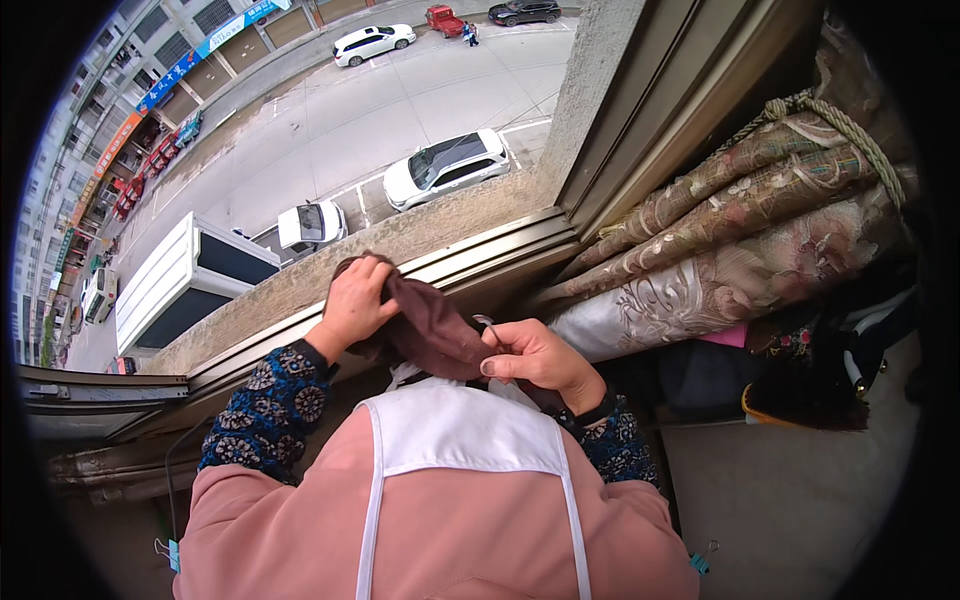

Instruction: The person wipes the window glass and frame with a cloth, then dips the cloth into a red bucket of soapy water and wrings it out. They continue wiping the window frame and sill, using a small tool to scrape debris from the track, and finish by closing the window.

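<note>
Just inside the window sill I have a dark brown cloth bunched up in front of my chest. My left hand is closed over its far left part, the fingers curled on top. My right hand pinches at the cloth's right end, thumb against the bent fingers. A thin, curved grey piece sticks up beside the right fingers; its kind cannot be made out. Part of the cloth's lower side is hidden behind the white bib I wear.
The window's metal track and concrete ledge run right beyond my hands, with a street and parked cars far below. A tied patterned curtain hangs at the right. Dark items and a brush-like thing lie beneath it.
</note>
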Tool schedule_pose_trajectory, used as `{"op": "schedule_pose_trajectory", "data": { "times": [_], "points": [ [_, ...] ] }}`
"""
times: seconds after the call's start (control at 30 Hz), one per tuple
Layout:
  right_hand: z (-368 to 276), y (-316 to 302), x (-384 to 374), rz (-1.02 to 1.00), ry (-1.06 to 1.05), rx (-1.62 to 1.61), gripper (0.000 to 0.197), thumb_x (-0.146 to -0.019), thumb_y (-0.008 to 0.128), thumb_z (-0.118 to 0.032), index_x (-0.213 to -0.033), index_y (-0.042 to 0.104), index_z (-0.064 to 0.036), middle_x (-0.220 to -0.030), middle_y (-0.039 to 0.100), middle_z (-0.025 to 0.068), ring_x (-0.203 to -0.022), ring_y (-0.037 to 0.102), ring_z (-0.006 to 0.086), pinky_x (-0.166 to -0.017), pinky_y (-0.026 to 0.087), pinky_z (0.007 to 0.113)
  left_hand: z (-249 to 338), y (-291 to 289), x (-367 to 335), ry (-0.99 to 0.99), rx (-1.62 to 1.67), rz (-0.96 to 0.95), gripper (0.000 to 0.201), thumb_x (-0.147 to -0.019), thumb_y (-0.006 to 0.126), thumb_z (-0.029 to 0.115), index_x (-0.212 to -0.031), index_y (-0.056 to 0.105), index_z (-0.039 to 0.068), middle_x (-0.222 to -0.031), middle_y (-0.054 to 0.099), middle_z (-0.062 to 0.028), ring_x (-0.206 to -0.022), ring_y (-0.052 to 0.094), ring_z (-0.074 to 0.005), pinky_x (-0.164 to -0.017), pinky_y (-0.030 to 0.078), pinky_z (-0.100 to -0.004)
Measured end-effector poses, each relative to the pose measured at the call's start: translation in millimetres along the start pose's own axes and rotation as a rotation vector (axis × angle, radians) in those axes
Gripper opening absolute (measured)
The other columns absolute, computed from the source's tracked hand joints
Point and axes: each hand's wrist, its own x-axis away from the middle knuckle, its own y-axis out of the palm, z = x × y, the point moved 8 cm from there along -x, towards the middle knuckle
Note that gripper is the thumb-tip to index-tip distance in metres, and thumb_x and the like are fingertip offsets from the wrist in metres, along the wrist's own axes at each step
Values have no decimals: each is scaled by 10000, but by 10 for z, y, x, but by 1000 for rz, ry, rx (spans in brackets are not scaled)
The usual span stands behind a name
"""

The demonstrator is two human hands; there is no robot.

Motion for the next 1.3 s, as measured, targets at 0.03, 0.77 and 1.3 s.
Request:
{"op": "schedule_pose_trajectory", "data": {
  "times": [0.03,0.77,1.3],
  "points": [
    [-17,13,-12,-31,7,55,63,-936,673,-81,-962,662,-25,-817,627,-35,-718,529,20,-651,451,196,-83,-118,127,-13,-8,67,297,-796,703,199,-1049,643,53,-993,618,-143,-981,605,-354,-852,509,-428],
    [151,-713,920,573,-261,-185,49,-937,631,-43,-902,600,-58,-731,555,-28,-575,451,23,-506,324,172,1827,1072,-1574,450,-178,-11,553,-883,516,154,-1379,479,-87,-1177,630,-155,-1107,566,-263,-976,405,-376],
    [446,-901,523,705,-116,202,116,-955,645,-86,-860,603,-34,-699,563,-52,-616,480,24,-560,393,203,601,123,-304,285,-17,57,383,-757,754,227,-1080,625,66,-1005,595,-117,-925,595,-313,-782,527,-403]
  ]
}}
